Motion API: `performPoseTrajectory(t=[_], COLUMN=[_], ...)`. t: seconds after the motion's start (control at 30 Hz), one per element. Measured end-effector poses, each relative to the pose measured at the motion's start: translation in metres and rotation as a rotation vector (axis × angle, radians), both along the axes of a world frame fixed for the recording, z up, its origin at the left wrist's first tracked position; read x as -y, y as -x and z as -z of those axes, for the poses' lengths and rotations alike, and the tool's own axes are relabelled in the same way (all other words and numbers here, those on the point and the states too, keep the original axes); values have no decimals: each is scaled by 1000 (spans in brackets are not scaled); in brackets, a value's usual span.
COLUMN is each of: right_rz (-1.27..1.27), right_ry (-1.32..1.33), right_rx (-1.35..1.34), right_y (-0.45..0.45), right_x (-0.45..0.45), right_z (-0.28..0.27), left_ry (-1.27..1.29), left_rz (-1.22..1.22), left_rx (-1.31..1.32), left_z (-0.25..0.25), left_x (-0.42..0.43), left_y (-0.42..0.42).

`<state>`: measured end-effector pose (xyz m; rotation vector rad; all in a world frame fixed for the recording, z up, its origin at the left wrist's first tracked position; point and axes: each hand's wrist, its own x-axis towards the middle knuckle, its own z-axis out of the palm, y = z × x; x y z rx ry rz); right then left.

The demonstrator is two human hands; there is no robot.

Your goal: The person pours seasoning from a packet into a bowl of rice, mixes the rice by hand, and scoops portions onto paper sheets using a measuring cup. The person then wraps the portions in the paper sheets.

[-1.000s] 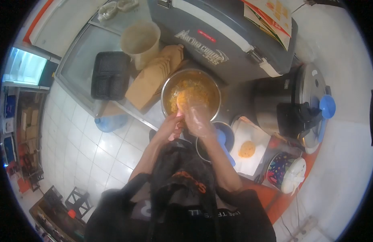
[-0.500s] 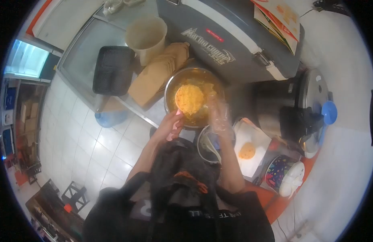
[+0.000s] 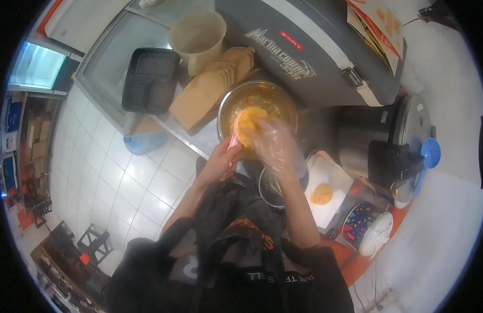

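My left hand [image 3: 223, 161] is closed round the pink handle of a scoop [image 3: 234, 140]. Orange, shredded-looking food [image 3: 248, 119] is heaped on the scoop, which is over a steel bowl [image 3: 286, 104]. More yellow-orange food shows inside the bowl. My right hand [image 3: 277, 148] wears a clear plastic glove and reaches over the bowl to the food on the scoop. Its fingers are blurred and partly hidden against the food, so their grip is unclear. A smaller metal bowl [image 3: 267, 194] is under my right forearm.
To the right, a flat orange round [image 3: 321, 194] lies on white paper [image 3: 331, 213], near a patterned tub [image 3: 361, 225] and a large steel pot [image 3: 359, 138]. Brown cardboard boxes [image 3: 199, 101], a black tray [image 3: 150, 83], a beige pitcher [image 3: 197, 39] and a grey cooler [image 3: 325, 47] stand beyond.
My right hand has moved left from the bowl's right side onto the food on the scoop. The scoop now looks more tilted. The whole view has shifted slightly.
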<state>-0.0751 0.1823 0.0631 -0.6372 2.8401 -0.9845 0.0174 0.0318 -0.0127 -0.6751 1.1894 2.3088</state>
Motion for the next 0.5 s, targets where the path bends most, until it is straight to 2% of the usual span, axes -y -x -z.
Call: performPoseTrajectory(t=[0.3, 0.37, 0.4, 0.47, 0.5], right_rz=[-127, -98, -101, 86, 147], right_ry=[-69, 202, 200, 398, 404], right_rx=[241, 355, 357, 682, 694], right_y=[20, 20, 20, 20, 22], right_x=[-2, -19, -24, -32, -37], right_z=[17, 31, 24, 3, 5], left_ry=[24, -13, -14, -27, -27], left_rz=[-8, -14, -18, -52, -54], left_rx=[-6, -10, -8, 24, 25], left_z=[9, 7, 5, 3, 3], left_x=[0, 0, 1, 2, 4], left_y=[-4, -5, -5, -3, -3])
